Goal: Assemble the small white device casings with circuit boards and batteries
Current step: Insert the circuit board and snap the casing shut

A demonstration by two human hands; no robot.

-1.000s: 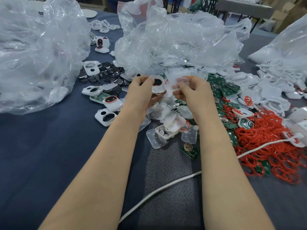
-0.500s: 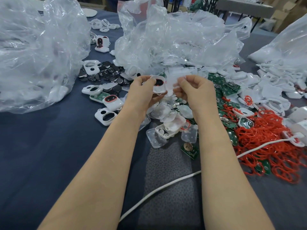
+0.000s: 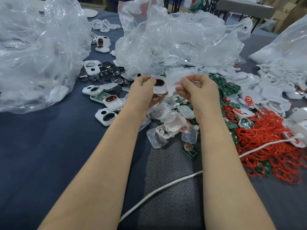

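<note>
White casing (image 3: 159, 86) stays clamped in left hand (image 3: 142, 95), clear cover (image 3: 172, 82) in right hand (image 3: 199, 92).

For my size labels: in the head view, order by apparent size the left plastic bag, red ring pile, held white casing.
1. left plastic bag
2. red ring pile
3. white casing

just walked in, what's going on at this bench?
A person is assembling by hand. The left hand grips a white casing with a red-ringed dark opening; the right hand pinches a clear piece beside it. Loose casings, green boards and red rings lie on the table.
</note>
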